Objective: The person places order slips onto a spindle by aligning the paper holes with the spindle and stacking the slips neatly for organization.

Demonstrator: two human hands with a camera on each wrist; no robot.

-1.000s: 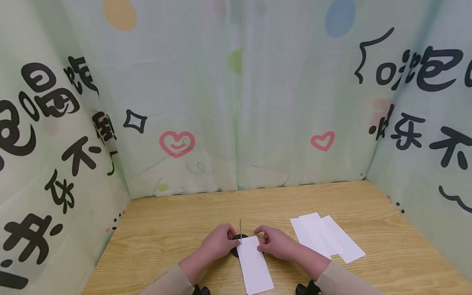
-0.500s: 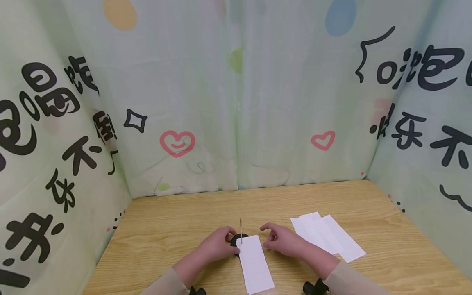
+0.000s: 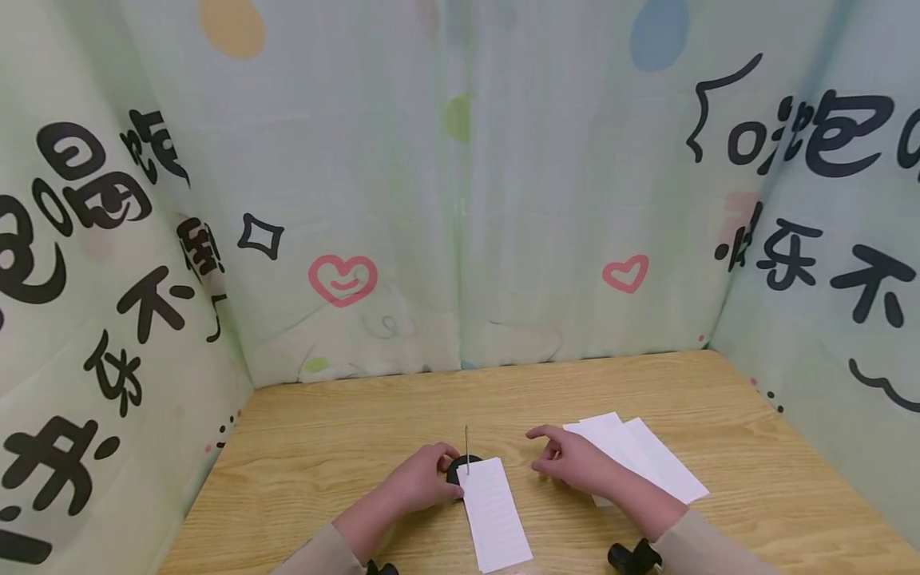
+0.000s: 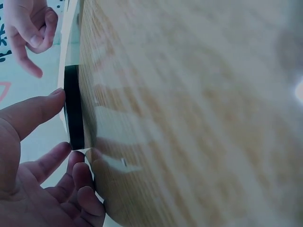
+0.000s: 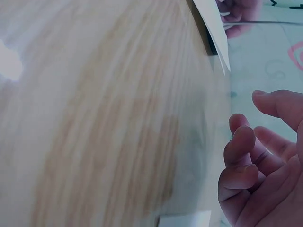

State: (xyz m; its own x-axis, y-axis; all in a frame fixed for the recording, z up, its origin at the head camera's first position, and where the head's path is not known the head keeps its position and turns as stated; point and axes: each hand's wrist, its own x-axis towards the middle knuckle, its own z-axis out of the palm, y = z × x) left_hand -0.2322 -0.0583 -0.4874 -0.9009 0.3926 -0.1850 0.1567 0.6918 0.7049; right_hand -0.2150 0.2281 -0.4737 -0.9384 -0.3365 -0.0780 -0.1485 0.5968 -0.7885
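A black base point(image 3: 454, 473) is pinched by the left hand point(image 3: 426, 479), apart from the back edge of the desk point(image 3: 323, 427); white slips point(image 3: 496, 519) are pierced by its spike point(image 3: 466, 441) (near a far corner); the right hand point(image 3: 578, 461), relaxed and empty, is held near loose sheets point(image 3: 664, 459) toward the desk's right edge.

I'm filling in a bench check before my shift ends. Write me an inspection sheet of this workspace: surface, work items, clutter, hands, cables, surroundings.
Surface: wood-grain table.
Work items: white paper slip over part of a black base; thin upright spike at the slip's far end, piercing unclear. Loose white sheets overlap to the right, partly hidden by the right arm.
Clutter: nothing seen.
Hands: left hand grips the base's edge between thumb and fingers; right hand holds nothing, fingers loosely curled.
Cables: nothing seen.
Surroundings: pale printed curtains behind and at both sides.
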